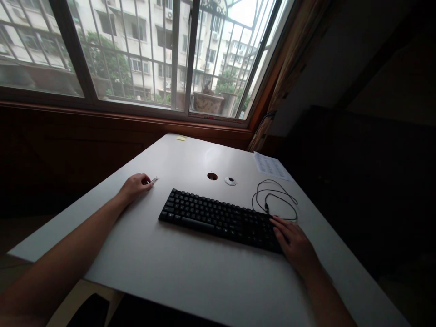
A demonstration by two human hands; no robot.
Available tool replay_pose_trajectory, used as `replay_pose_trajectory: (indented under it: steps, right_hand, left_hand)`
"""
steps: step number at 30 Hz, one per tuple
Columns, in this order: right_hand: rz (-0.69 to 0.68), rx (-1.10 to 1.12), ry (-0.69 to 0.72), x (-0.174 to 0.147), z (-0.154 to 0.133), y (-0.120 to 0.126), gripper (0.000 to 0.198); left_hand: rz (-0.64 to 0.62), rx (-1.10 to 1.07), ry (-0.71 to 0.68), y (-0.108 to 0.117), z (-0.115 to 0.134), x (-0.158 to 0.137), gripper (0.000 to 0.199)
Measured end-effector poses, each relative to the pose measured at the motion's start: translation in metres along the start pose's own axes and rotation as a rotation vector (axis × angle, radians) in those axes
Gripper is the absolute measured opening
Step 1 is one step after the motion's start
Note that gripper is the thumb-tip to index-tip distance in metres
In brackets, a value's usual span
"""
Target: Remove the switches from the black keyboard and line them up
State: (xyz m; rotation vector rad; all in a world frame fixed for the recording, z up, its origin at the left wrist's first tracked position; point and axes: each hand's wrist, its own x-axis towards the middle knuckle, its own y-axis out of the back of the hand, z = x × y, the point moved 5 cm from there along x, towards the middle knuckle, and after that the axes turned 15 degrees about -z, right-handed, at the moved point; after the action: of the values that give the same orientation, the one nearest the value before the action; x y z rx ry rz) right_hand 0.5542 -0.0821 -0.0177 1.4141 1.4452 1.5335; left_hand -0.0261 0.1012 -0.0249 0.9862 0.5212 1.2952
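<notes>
A black keyboard (218, 218) lies flat on the white table (190, 277), slightly slanted. My right hand (294, 243) rests over its right end, fingers stretched out on the keys and partly covering them. To the left of the keyboard and apart from it, my left hand (136, 186) is near the tabletop, its fingers pinched on a small thin metal tool (154, 180). The tool's tip points right; its exact kind is too small to make out. Behind the right end of the keyboard, a black cable (272, 193) lies in loose loops.
Behind the keyboard are a round hole (212, 176) in the tabletop and a white round cover (230, 181). Printed paper (271, 166) lies at the far right edge, and a yellow sticky note (181, 138) at the far left corner. A barred window (136, 54) stands beyond.
</notes>
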Motion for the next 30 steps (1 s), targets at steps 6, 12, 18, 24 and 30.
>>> replay_pose_trajectory:
  steps: [6,12,18,24,30]
  right_hand:
    - [-0.019,-0.015,0.031,0.003,-0.007,-0.003,0.035]
    - [-0.006,-0.006,0.069,0.004,-0.005,-0.002,0.034]
    - [0.01,0.015,0.062,0.003,-0.002,-0.004,0.033]
    - [0.013,0.038,0.036,0.004,-0.004,-0.005,0.033]
    - [0.014,0.038,0.045,0.003,-0.002,-0.005,0.032]
  left_hand:
    - [-0.026,-0.017,-0.007,0.0,0.0,-0.002,0.032]
    - [-0.004,0.037,-0.029,-0.001,-0.004,0.002,0.028]
    - [0.005,0.038,0.003,-0.001,-0.004,0.002,0.023]
    - [0.013,-0.026,0.064,0.003,-0.004,-0.005,0.025]
    - [0.01,-0.196,0.13,0.009,-0.006,-0.01,0.032]
